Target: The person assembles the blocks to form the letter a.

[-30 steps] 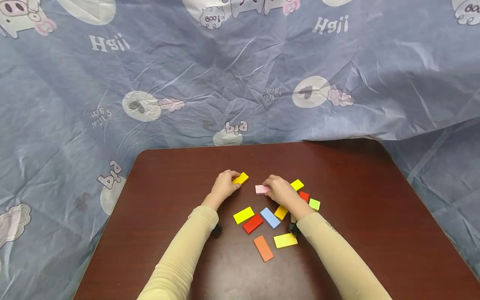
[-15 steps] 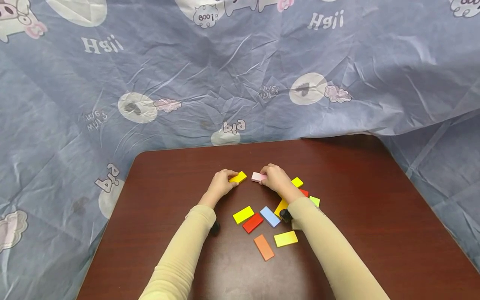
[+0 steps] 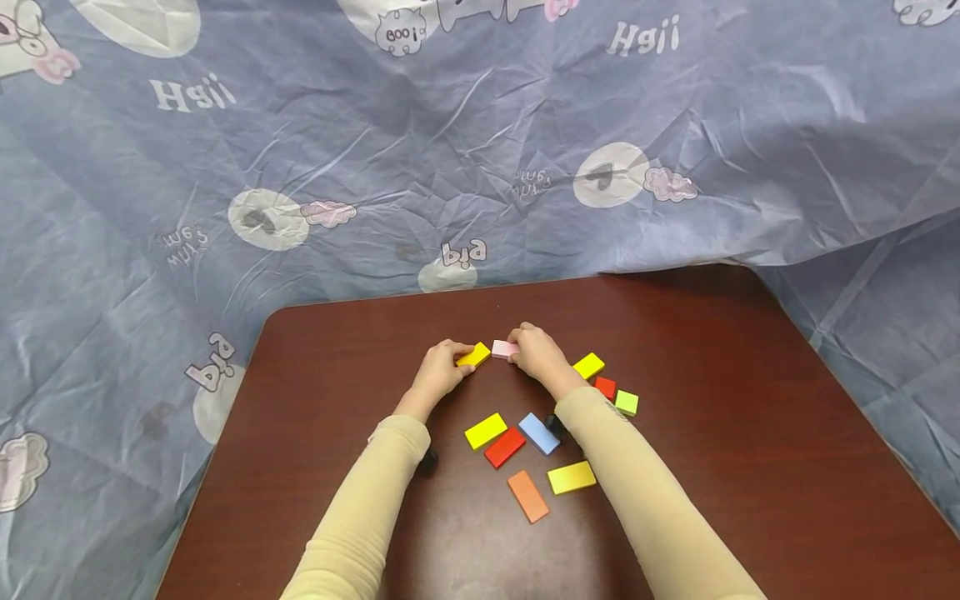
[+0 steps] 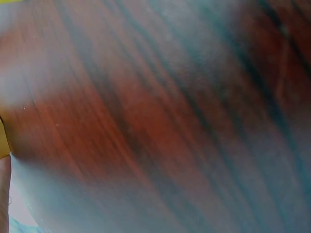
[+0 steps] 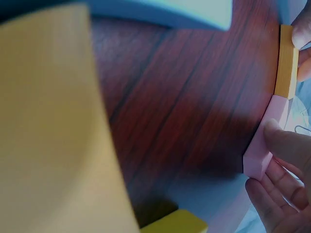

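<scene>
My left hand (image 3: 435, 375) pinches a yellow block (image 3: 474, 356) that lies on the brown table, thumb on the near side and fingers on the far side. Just right of it, my right hand (image 3: 542, 357) holds a pale pink block (image 3: 503, 349) between thumb and fingers. In the right wrist view the pink block (image 5: 256, 155) meets the end of the yellow-orange block (image 5: 286, 63), at a slight angle. The left wrist view shows only a sliver of the yellow block (image 4: 3, 138) and a fingertip at its left edge.
Nearer on the table (image 3: 337, 350) lie a yellow block (image 3: 486, 431), a red block (image 3: 505, 447), a blue block (image 3: 538, 434), an orange block (image 3: 528, 496) and another yellow block (image 3: 572, 477). A lime block (image 3: 626, 403) and a red block (image 3: 604, 387) sit beside the right forearm.
My right hand has carried the pink block leftward and away from me, up to the end of the yellow block. The left hand keeps its grip and has hardly moved.
</scene>
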Demonstrator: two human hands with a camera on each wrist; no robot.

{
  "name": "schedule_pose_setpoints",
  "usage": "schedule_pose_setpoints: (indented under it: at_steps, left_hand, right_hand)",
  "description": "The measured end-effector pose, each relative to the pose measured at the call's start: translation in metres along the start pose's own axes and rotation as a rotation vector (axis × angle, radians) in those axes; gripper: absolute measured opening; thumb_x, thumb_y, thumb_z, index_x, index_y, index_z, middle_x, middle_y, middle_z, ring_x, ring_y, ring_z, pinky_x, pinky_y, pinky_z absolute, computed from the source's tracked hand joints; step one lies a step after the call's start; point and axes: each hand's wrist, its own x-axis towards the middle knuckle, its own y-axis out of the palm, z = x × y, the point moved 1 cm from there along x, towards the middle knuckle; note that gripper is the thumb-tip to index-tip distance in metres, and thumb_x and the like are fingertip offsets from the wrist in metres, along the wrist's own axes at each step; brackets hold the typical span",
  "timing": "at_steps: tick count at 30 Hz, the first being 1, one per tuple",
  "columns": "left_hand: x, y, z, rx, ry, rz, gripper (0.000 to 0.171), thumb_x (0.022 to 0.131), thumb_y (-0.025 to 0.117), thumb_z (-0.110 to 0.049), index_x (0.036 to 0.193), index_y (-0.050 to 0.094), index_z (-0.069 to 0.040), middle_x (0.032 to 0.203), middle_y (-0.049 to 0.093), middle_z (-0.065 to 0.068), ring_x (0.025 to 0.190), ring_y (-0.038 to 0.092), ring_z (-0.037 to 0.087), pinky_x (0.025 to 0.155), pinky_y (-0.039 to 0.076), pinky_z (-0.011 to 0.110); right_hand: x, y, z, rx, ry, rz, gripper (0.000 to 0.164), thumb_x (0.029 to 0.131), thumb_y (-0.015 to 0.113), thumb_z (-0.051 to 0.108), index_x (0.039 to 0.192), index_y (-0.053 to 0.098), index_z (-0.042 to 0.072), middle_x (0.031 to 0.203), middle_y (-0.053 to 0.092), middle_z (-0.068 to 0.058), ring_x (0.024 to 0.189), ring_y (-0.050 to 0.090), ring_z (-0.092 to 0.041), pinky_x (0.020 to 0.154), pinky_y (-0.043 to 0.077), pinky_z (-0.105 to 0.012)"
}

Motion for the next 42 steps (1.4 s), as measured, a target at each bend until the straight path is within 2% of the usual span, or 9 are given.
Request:
schedule_pose_setpoints:
  at_steps: [8, 12, 16, 22, 26, 29, 32, 38, 42]
  left_hand:
    - [0.0, -0.002, 0.0, -0.01, 0.007, -0.011, 0.04, 0.088, 0.074, -0.014, 0.128, 0.067, -0.011, 0.122, 0.065, 0.01, 0.111, 0.062, 0.026, 0.099, 0.051, 0.037]
    - [0.0, -0.004, 0.0, -0.016, 0.009, -0.012, 0.04, 0.088, 0.074, -0.014, 0.128, 0.067, -0.011, 0.122, 0.064, 0.011, 0.11, 0.062, 0.026, 0.098, 0.052, 0.037]
    - [-0.001, -0.005, 0.0, -0.006, 0.013, -0.01, 0.04, 0.089, 0.074, -0.014, 0.129, 0.067, -0.01, 0.123, 0.064, 0.011, 0.111, 0.062, 0.026, 0.099, 0.051, 0.037]
    - [-0.002, -0.004, 0.0, -0.006, 0.022, -0.006, 0.04, 0.089, 0.073, -0.014, 0.129, 0.067, -0.01, 0.122, 0.064, 0.011, 0.111, 0.061, 0.026, 0.099, 0.051, 0.038]
    - [-0.001, -0.002, 0.002, -0.002, 0.019, -0.002, 0.041, 0.089, 0.073, -0.014, 0.129, 0.066, -0.011, 0.123, 0.064, 0.011, 0.112, 0.061, 0.026, 0.1, 0.05, 0.038]
    - [0.0, 0.0, 0.003, -0.005, 0.012, 0.001, 0.041, 0.089, 0.073, -0.015, 0.13, 0.066, -0.011, 0.124, 0.063, 0.01, 0.113, 0.061, 0.026, 0.101, 0.05, 0.037]
    - [0.0, 0.001, 0.003, -0.009, 0.012, 0.002, 0.041, 0.089, 0.073, -0.015, 0.13, 0.066, -0.012, 0.124, 0.063, 0.01, 0.113, 0.06, 0.026, 0.102, 0.05, 0.038]
    - [0.001, 0.002, 0.004, -0.016, 0.009, 0.006, 0.041, 0.09, 0.073, -0.016, 0.13, 0.066, -0.012, 0.123, 0.063, 0.01, 0.111, 0.061, 0.026, 0.101, 0.05, 0.037]
    - [0.001, 0.002, 0.005, -0.017, 0.014, -0.002, 0.04, 0.089, 0.073, -0.016, 0.129, 0.067, -0.012, 0.122, 0.064, 0.01, 0.109, 0.061, 0.025, 0.099, 0.051, 0.037]
  right_hand:
    - [-0.001, -0.006, 0.0, 0.039, 0.008, -0.007, 0.033, 0.089, 0.072, 0.013, 0.119, 0.068, 0.0, 0.112, 0.062, -0.016, 0.099, 0.062, -0.031, 0.095, 0.052, -0.041]
    - [-0.008, -0.024, -0.011, 0.085, 0.012, 0.016, 0.034, 0.091, 0.069, 0.015, 0.123, 0.067, 0.001, 0.121, 0.063, -0.017, 0.111, 0.061, -0.034, 0.099, 0.05, -0.046]
    - [-0.022, -0.044, -0.032, 0.087, 0.014, 0.078, 0.031, 0.092, 0.067, 0.012, 0.121, 0.068, 0.001, 0.126, 0.063, -0.02, 0.121, 0.057, -0.038, 0.105, 0.045, -0.05]
    - [-0.053, -0.055, -0.065, 0.108, 0.006, 0.169, 0.031, 0.087, 0.064, 0.0, 0.118, 0.07, 0.001, 0.123, 0.064, -0.019, 0.117, 0.057, -0.038, 0.098, 0.048, -0.05]
    - [-0.067, -0.051, -0.073, 0.091, -0.068, 0.172, 0.033, 0.082, 0.065, -0.004, 0.114, 0.071, 0.001, 0.115, 0.067, -0.016, 0.107, 0.059, -0.035, 0.092, 0.05, -0.048]
    - [-0.073, -0.047, -0.076, 0.033, -0.119, 0.152, 0.033, 0.08, 0.071, -0.004, 0.113, 0.071, 0.0, 0.111, 0.067, -0.014, 0.102, 0.06, -0.032, 0.091, 0.051, -0.048]
    - [-0.074, -0.043, -0.077, -0.018, -0.122, 0.124, 0.032, 0.081, 0.076, 0.001, 0.113, 0.071, 0.001, 0.108, 0.066, -0.012, 0.098, 0.061, -0.029, 0.09, 0.052, -0.046]
    - [-0.068, -0.042, -0.068, -0.071, -0.057, 0.006, 0.033, 0.082, 0.081, 0.014, 0.11, 0.071, -0.001, 0.102, 0.065, -0.013, 0.087, 0.063, -0.027, 0.083, 0.054, -0.044]
    - [-0.058, -0.044, -0.055, -0.023, 0.037, -0.101, 0.039, 0.083, 0.08, 0.02, 0.112, 0.068, -0.003, 0.102, 0.064, -0.018, 0.085, 0.063, -0.03, 0.081, 0.054, -0.046]
